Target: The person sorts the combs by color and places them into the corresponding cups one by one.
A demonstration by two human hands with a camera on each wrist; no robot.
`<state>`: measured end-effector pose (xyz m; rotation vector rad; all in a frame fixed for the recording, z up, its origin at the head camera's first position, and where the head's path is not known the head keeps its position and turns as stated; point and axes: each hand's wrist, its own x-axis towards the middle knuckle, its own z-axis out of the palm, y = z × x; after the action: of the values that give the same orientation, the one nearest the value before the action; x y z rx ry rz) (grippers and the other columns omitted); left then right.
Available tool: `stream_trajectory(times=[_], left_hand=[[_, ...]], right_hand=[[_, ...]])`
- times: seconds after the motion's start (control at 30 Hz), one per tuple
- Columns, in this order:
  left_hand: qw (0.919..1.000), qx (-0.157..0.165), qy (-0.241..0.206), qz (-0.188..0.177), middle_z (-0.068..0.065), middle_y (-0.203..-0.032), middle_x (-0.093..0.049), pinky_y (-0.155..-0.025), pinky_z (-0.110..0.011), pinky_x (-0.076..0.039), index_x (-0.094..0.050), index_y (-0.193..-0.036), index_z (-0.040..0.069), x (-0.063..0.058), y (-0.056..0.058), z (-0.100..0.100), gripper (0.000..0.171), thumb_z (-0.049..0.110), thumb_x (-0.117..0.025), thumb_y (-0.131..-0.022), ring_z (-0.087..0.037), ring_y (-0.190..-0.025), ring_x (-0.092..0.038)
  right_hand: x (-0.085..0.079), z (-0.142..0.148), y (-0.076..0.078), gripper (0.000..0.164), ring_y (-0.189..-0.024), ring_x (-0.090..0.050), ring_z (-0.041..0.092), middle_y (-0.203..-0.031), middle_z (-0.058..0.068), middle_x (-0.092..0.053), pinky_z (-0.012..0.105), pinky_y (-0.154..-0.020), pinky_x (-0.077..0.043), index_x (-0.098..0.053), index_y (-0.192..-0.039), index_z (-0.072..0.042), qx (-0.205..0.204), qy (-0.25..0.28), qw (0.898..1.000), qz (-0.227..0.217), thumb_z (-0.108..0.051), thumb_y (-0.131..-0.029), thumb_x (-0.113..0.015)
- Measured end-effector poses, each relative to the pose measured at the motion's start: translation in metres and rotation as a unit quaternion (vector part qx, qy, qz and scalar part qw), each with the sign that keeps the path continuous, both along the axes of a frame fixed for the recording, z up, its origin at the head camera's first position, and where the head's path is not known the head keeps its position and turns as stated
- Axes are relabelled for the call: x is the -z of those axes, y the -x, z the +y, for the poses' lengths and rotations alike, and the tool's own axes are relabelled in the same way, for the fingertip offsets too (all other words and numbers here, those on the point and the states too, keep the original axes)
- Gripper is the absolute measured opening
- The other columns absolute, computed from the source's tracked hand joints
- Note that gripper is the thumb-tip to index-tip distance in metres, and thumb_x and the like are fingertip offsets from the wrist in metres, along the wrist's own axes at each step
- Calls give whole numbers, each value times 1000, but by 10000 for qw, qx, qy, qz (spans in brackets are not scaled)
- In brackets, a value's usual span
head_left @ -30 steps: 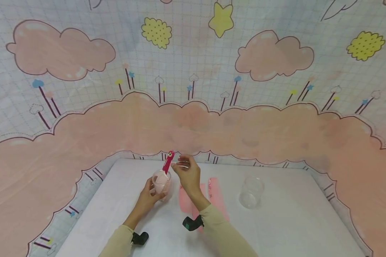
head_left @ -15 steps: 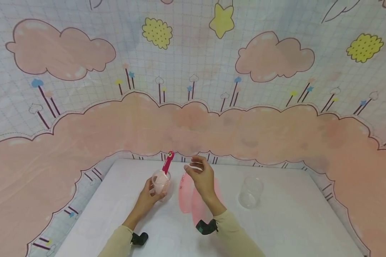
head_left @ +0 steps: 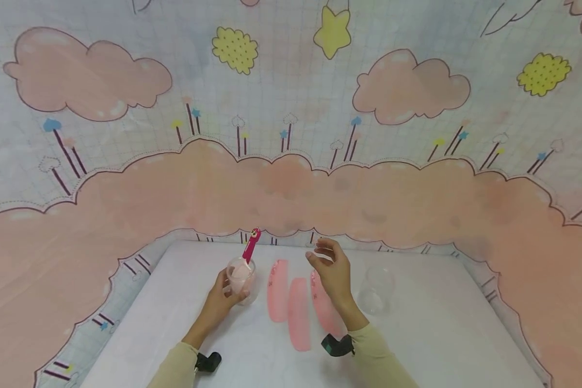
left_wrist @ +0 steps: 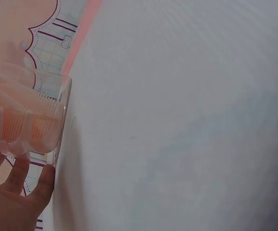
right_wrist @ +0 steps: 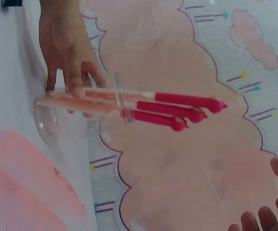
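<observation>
Upright on the table, a clear plastic cup (head_left: 250, 281) is gripped by my left hand (head_left: 220, 299), its fingers and thumb around the side. Three combs with magenta handles (right_wrist: 170, 104) lean in that cup in the right wrist view, handles past the rim. Their pale teeth (left_wrist: 38, 115) show through the wall in the left wrist view. Off to the right, my right hand (head_left: 335, 272) hovers with loosely bent fingers, holding nothing. Below it lies a flat pink comb (head_left: 324, 310), partly covered by the hand and wrist. Two more pink combs (head_left: 278, 293) (head_left: 298, 315) lie beside it.
A second clear cup (head_left: 375, 296) stands to the right of the right hand, with nothing visible inside. Everything rests on a white tabletop (head_left: 446, 323). A patterned cloth (head_left: 291, 194) rises behind the table's far edge.
My right hand has moved right, away from the comb handles and over the pink combs, uncovering the left and middle ones. The left hand and its cup stay nearly in place.
</observation>
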<state>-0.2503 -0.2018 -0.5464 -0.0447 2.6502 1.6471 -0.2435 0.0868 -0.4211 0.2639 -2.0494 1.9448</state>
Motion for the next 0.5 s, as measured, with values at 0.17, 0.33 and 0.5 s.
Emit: stream_trajectory(times=[0.17, 0.33, 0.5], left_hand=[[10000, 48, 19, -9, -23, -156, -32, -103, -54, -49, -17, -154, 14, 0, 2, -2, 95, 47, -73, -85, -48, -136, -43], [10000, 39, 59, -28, -23, -156, -32, -103, -53, -48, -17, -155, 16, -1, 1, -4, 92, 42, -73, -87, -48, -135, -45], [9999, 34, 7, -155, -23, -157, -30, -102, -53, -49, -15, -155, 15, 0, 2, -2, 92, 40, -72, -88, -48, -136, -43]], right_hand=[[-6, 16, -6, 39, -116, -58, 41, -120, 18, -59, 27, -93, -55, -56, -120, 6, 240, -26, 9997, 18, 0, -85, -73], [-2, 33, -3, 39, -115, -58, 40, -118, 10, -60, 22, -92, -55, -57, -120, 5, 493, -11, 9988, -8, 1, -85, -72], [13, 55, 6, 43, -116, -59, 30, -122, 7, -59, 24, -95, -54, -57, -124, 0, 668, -167, 9976, 36, -1, -85, -74]])
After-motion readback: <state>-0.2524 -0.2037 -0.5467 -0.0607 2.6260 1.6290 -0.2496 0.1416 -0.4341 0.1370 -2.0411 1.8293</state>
